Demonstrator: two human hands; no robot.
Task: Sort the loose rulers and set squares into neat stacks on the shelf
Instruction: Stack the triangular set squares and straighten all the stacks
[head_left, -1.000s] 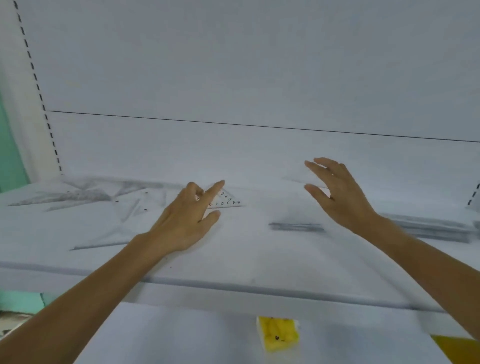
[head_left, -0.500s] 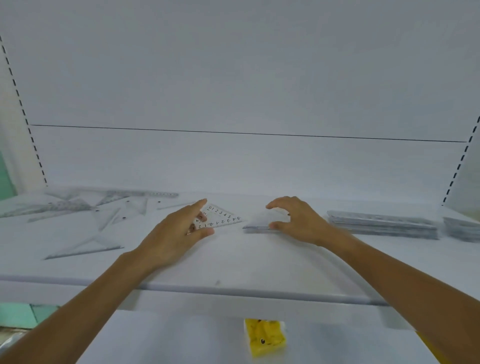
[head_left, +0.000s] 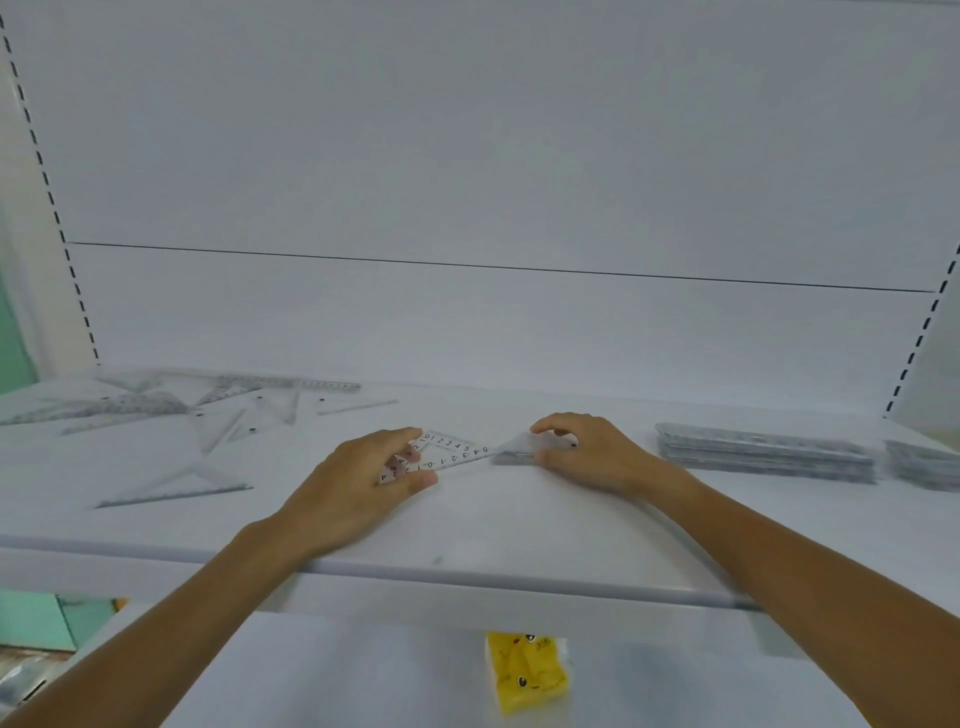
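Observation:
On the white shelf (head_left: 467, 525) my left hand (head_left: 358, 488) pinches a small clear set square (head_left: 447, 453) with black numbers, thumb under and fingers over its left part. My right hand (head_left: 592, 457) grips a small stack of clear set squares (head_left: 519, 449) lying flat just right of it; the two nearly touch at their tips. Loose clear rulers and set squares (head_left: 208, 415) lie scattered at the left. A neat stack of rulers (head_left: 763, 454) lies at the right, with another stack (head_left: 924, 462) beyond it.
The shelf's back panel rises close behind, with slotted uprights at both sides. The shelf's front edge (head_left: 467, 577) runs across below my wrists. On the lower shelf lies a yellow packet (head_left: 524, 670).
My right hand came down from the air to the small stack in the middle and closed on it. My left hand took hold of the numbered set square and stays there.

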